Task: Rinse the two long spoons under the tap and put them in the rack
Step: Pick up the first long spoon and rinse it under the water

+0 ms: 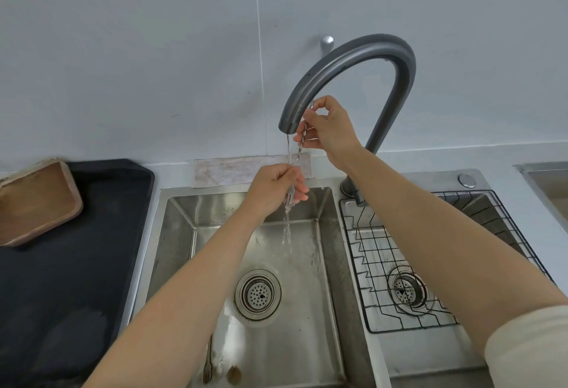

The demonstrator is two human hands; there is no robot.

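Observation:
A long metal spoon (299, 149) with a twisted handle hangs upright under the running tap (350, 58), in the stream of water. My right hand (327, 129) grips its upper handle beside the spout. Lower down, my left hand (278, 189) is closed around the spoon's bottom end, whose tip shows below my fingers. A second long utensil (209, 363) lies in the near part of the left sink basin (184, 234), partly hidden by my left forearm. The black wire rack (396, 264) sits in the right basin and holds nothing.
A black mat (76, 264) covers the counter at left, with a wooden tray (37, 200) on its far corner. Each basin has a round drain strainer (258, 294). A small brown object (234, 374) lies near the front of the left basin.

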